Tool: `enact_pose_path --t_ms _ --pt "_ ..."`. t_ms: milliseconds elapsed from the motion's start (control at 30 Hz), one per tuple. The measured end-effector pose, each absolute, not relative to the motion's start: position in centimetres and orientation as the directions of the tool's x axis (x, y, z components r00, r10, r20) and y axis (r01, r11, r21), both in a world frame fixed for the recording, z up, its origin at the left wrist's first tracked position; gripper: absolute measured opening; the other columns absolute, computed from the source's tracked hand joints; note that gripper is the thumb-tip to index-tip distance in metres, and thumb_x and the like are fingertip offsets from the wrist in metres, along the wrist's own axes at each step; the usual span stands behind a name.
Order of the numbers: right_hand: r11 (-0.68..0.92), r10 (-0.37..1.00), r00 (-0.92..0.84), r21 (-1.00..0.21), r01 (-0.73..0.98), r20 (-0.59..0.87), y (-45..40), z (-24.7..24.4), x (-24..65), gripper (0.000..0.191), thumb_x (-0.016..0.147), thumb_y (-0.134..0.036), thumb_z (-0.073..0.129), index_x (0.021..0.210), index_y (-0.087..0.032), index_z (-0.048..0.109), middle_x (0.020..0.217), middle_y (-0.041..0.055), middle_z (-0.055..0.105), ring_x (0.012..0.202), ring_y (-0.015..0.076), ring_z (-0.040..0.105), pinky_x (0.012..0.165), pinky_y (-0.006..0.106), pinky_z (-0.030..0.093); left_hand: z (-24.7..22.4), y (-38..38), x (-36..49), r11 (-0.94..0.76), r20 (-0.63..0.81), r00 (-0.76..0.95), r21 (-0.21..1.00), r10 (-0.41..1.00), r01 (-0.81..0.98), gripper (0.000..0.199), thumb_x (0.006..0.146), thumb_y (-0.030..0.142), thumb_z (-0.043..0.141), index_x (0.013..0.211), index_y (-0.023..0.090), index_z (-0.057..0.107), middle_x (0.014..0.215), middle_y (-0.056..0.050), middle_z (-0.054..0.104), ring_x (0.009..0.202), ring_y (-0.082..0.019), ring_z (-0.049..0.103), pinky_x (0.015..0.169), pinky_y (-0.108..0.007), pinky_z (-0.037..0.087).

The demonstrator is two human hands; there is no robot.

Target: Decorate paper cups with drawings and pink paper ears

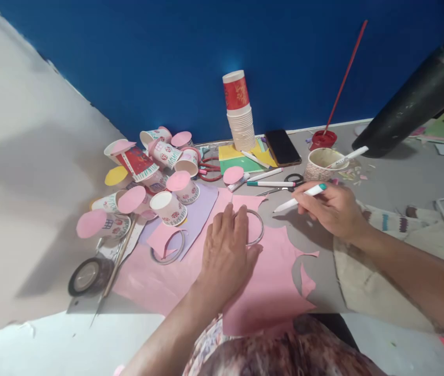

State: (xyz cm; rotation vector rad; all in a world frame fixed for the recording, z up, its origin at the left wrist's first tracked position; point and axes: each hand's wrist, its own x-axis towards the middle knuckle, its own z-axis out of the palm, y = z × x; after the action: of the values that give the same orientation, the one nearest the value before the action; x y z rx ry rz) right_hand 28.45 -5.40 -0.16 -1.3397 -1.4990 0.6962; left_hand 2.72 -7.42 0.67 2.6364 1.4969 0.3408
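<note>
Okay, left hand [228,250] is palm down on the pink sheet [271,284], fingers extended, fingertips at the left side of a ring [261,230]. Ring lies flat near the sheet's far edge. Right hand [334,211] grips a white marker [296,201] with a green end, tip down, just right of the ring and apart from it. Scissors [294,180] sit just beyond that hand, beside a capped pen [271,184]. Second ring [183,247] is left of the left hand, by the purple sheet [202,209]. Decorated cups, several with pink discs, crowd the left side; tape roll [85,277] in front of them. Cup stack [241,112] stands at the blue wall, phone [283,147] right of it.
</note>
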Motion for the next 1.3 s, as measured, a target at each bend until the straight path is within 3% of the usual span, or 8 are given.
enact_pose_path --t_ms 133,367,633,833,900,1000,1167,1300 --pt "0.194 0.964 0.107 -0.922 0.335 0.242 -5.0 -0.3 28.8 0.020 0.094 -0.038 0.069 0.086 -0.020 0.072 0.059 -0.0029 0.068 0.041 0.0104 0.051 0.042 0.024 0.042 0.4 -6.4 2.9 -0.506 0.120 0.491 0.216 0.863 0.835 0.071 0.090 0.026 0.075 0.150 0.014 0.038 0.129 -0.018 0.070 0.116 -0.037 0.064 0.097 -0.055 0.054" --pt "0.218 0.961 0.073 -0.895 0.389 0.266 -5.2 -1.1 28.6 0.025 0.103 -0.039 0.060 0.113 -0.021 0.073 0.072 -0.0004 0.078 0.044 0.0108 0.057 0.048 0.024 0.047 2.2 -7.4 -0.6 -0.330 0.340 0.198 0.390 0.919 0.860 0.079 0.087 0.034 0.076 0.155 0.023 0.037 0.135 -0.016 0.069 0.120 -0.035 0.068 0.099 -0.054 0.056" --pt "0.461 0.880 -0.217 -0.652 0.602 0.422 -5.3 -3.5 28.5 0.027 0.110 -0.029 0.047 0.128 -0.024 0.067 0.082 -0.0012 0.083 0.055 0.0118 0.071 0.062 0.023 0.053 0.0 -8.9 -6.5 -0.222 0.329 0.173 0.116 0.928 0.968 0.063 0.090 0.033 0.072 0.148 0.020 0.050 0.126 -0.017 0.075 0.116 -0.037 0.069 0.094 -0.050 0.054" --pt "0.451 0.845 -0.261 -0.360 0.817 0.467 -4.5 -2.6 28.2 0.021 0.106 -0.024 0.051 0.115 -0.023 0.070 0.106 0.0060 0.085 0.089 0.0218 0.080 0.070 0.029 0.050 -1.4 -9.5 -6.9 -0.252 0.340 0.193 0.140 0.920 0.957 0.052 0.101 0.036 0.059 0.150 0.021 0.050 0.141 -0.018 0.068 0.127 -0.039 0.063 0.100 -0.053 0.051" --pt "0.437 0.859 -0.304 -0.280 0.855 0.412 -3.9 -1.6 27.3 0.023 0.105 -0.025 0.052 0.118 -0.022 0.071 0.112 0.0082 0.084 0.094 0.0244 0.079 0.070 0.031 0.047 -0.9 -9.7 -6.4 -0.292 0.444 0.183 0.191 0.877 0.937 0.045 0.100 0.035 0.062 0.142 0.021 0.058 0.144 -0.018 0.065 0.130 -0.039 0.061 0.104 -0.053 0.050" --pt "0.355 0.922 -0.278 -0.301 0.885 0.270 -2.6 -0.6 25.5 0.020 0.101 -0.028 0.058 0.114 -0.022 0.072 0.111 0.0078 0.083 0.092 0.0252 0.077 0.065 0.030 0.040 0.2 -10.4 -5.3 -0.332 0.508 0.098 0.394 0.856 0.857 0.028 0.098 0.031 0.067 0.125 0.022 0.069 0.125 -0.013 0.073 0.117 -0.030 0.069 0.099 -0.042 0.055" --pt "0.292 0.945 -0.196 -0.404 0.867 0.263 -1.4 -0.9 23.4 0.009 0.093 -0.024 0.065 0.097 -0.023 0.073 0.088 0.0015 0.081 0.075 0.0207 0.071 0.061 0.029 0.032 1.4 -11.6 -3.8 -0.127 0.205 -0.044 0.747 0.978 0.652 0.017 0.094 0.039 0.071 0.103 0.025 0.077 0.101 -0.005 0.079 0.080 -0.022 0.071 0.079 -0.034 0.056" --pt "0.291 0.929 -0.116 -0.500 0.816 0.352 -1.4 -0.6 24.1 0.008 0.092 -0.022 0.063 0.096 -0.023 0.070 0.088 0.0002 0.079 0.072 0.0173 0.068 0.067 0.027 0.043 1.4 -10.8 -3.1 0.061 0.009 -0.158 0.901 0.987 0.430 0.038 0.087 0.042 0.075 0.121 0.026 0.075 0.125 -0.009 0.077 0.103 -0.026 0.076 0.094 -0.037 0.058"
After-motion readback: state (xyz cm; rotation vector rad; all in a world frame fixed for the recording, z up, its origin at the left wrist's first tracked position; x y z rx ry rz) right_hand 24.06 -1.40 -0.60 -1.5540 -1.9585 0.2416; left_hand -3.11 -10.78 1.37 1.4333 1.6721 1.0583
